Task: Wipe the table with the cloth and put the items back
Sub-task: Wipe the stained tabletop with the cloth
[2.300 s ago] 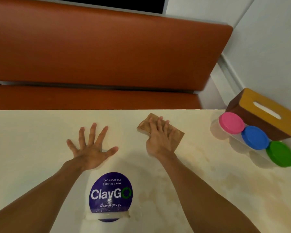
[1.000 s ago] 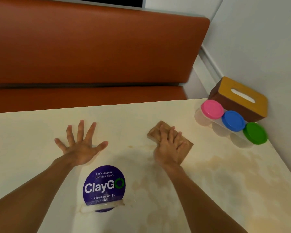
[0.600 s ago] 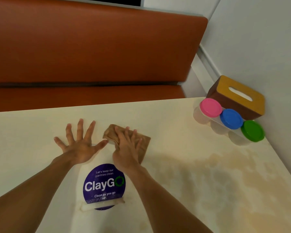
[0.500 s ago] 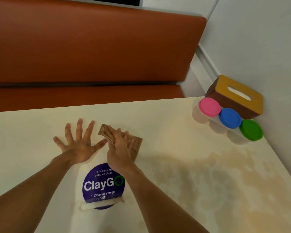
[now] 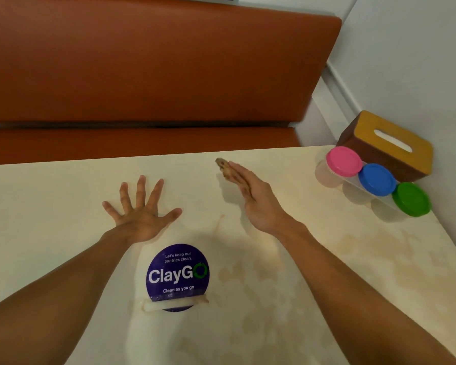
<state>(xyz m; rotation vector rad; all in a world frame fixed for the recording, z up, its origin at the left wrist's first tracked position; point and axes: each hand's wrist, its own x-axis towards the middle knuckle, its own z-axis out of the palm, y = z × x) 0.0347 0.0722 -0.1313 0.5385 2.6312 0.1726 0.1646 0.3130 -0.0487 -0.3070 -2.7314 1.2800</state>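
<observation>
Two hands are noted mid-frame: left hand [image 5: 142, 210] is spread flat on the table [image 5: 45, 201]. Right hand [image 5: 258, 204] is turned on edge, fingers straight, cloth [image 5: 221, 165] bunched at the fingertips; whether it is gripped cannot be told.

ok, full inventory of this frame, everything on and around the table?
table: 1, cream, foreground
bench: 1, orange-brown, behind the table
wall: 1, white, right side
tissue box: 1, brown with yellow top, far right corner, by the wall
tubs: 3, clear with pink, blue and green lids, in a row in front of the tissue box
cloth: 1, brown, mid table, toward far edge
sticker: 1, purple, round, near edge
stains: several, tan, right half
left hand: 1, flat, fingers spread
right hand: 1, tilted, straight fingers against the cloth
</observation>
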